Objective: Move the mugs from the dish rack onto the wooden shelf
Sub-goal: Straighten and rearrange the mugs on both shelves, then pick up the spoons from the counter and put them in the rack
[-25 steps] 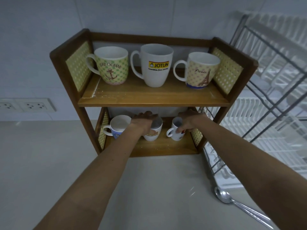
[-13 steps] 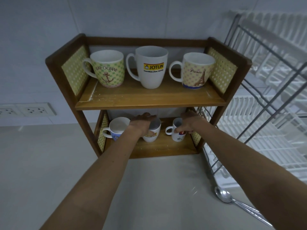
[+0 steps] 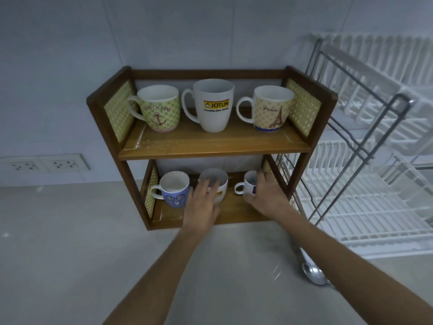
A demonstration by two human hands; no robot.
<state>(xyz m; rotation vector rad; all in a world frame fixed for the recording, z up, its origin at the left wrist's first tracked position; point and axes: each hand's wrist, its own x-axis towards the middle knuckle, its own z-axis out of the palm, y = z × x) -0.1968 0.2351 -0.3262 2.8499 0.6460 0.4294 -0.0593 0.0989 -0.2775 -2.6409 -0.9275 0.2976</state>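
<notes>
Wooden shelf, top tier: "SEAS OCEANS" anchor mug, "JOTUN" mug, "Paris" mug. Bottom tier: blue face mug, 2nd Jotun-logo mug, small white mug. Left hand grip apart, fingers splayed against the 2nd Jotun mug; right hand grip loose beside the small mug, not clamped. Dish rack at right.

Upper tier of the wooden shelf was occupied by three mugs, with a bare strip of board along its front edge. Lower tier held the blue mug, the middle mug and the small mug; gaps between them were narrow. The dish rack closed off the right side.
</notes>
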